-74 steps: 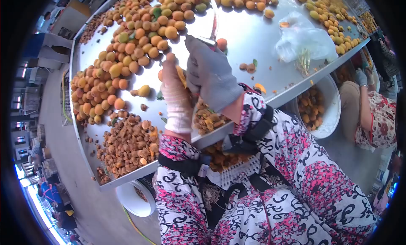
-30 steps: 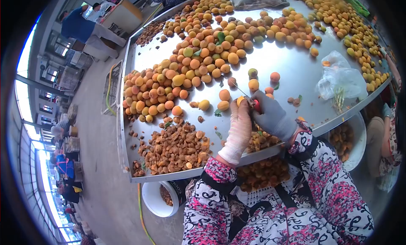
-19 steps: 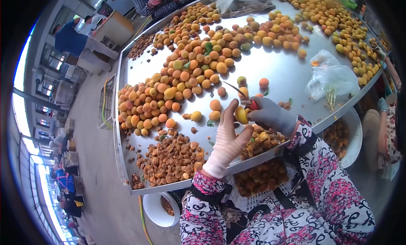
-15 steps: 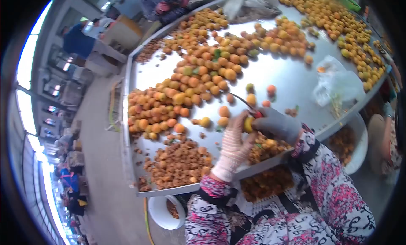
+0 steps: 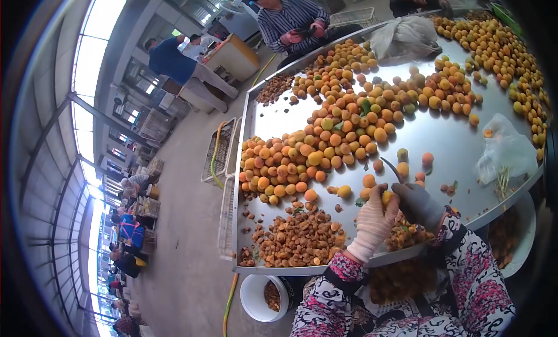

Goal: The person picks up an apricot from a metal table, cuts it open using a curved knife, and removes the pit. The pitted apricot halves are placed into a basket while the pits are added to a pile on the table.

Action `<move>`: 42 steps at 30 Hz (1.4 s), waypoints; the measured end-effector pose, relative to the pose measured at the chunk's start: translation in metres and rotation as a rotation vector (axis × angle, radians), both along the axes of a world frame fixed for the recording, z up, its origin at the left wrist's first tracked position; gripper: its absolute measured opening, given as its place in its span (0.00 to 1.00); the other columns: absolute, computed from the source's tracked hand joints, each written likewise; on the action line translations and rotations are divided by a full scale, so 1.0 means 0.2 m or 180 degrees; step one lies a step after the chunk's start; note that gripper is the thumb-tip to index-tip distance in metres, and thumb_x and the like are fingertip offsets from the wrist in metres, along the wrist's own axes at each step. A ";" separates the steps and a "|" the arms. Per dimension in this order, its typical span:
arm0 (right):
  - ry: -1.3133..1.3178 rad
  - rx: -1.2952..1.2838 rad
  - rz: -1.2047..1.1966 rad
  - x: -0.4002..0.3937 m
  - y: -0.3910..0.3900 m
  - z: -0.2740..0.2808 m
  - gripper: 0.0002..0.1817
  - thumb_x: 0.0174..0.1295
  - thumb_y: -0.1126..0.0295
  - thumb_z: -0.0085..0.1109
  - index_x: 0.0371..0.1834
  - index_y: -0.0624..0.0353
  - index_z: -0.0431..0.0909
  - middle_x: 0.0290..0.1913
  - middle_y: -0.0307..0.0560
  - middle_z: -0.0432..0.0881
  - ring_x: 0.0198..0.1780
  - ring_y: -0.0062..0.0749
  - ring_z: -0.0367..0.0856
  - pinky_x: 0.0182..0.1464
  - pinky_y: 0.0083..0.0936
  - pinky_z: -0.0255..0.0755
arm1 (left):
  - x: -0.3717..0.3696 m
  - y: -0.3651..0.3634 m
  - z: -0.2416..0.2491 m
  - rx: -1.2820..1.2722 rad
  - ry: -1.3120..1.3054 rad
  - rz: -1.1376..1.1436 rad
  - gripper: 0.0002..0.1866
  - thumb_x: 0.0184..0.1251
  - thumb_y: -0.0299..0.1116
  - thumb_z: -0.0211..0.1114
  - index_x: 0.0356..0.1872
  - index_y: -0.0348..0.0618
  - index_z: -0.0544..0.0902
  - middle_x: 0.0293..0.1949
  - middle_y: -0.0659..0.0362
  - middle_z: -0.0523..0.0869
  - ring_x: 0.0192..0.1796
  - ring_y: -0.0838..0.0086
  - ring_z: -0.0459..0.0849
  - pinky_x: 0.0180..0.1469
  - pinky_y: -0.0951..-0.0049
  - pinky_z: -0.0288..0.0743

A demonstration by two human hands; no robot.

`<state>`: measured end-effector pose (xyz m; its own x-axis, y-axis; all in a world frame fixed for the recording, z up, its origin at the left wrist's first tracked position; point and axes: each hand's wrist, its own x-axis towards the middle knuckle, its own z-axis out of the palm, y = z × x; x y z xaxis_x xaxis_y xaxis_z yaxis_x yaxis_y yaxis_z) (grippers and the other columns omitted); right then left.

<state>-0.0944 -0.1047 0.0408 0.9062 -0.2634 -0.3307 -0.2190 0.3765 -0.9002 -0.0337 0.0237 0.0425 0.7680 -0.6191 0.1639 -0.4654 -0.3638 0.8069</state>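
The left hand (image 5: 374, 219), in a pale glove, closes its grip on an apricot (image 5: 386, 197) above the worktop's (image 5: 453, 145) near edge. Touching it, the grey-gloved right hand (image 5: 419, 204) grips a knife (image 5: 393, 169). Left lies a pile of pits (image 5: 296, 241).

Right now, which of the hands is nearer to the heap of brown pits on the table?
Left. The left hand is just right of the heap of brown pits; the right hand, holding the knife, is farther right.

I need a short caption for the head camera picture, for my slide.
Gloved left hand and right hand cut an apricot with a knife.
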 end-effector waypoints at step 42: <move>0.0291 -0.0496 0.0625 -0.03 -0.09 -0.05 0.14 0.54 0.62 0.54 0.37 0.61 0.70 0.24 0.39 0.73 0.22 0.21 0.70 0.22 0.17 0.64 | 0.01 0.02 -0.05 -0.0022 0.0281 -0.0622 0.18 0.61 0.34 0.56 0.52 0.42 0.72 0.28 0.45 0.82 0.31 0.54 0.83 0.34 0.62 0.74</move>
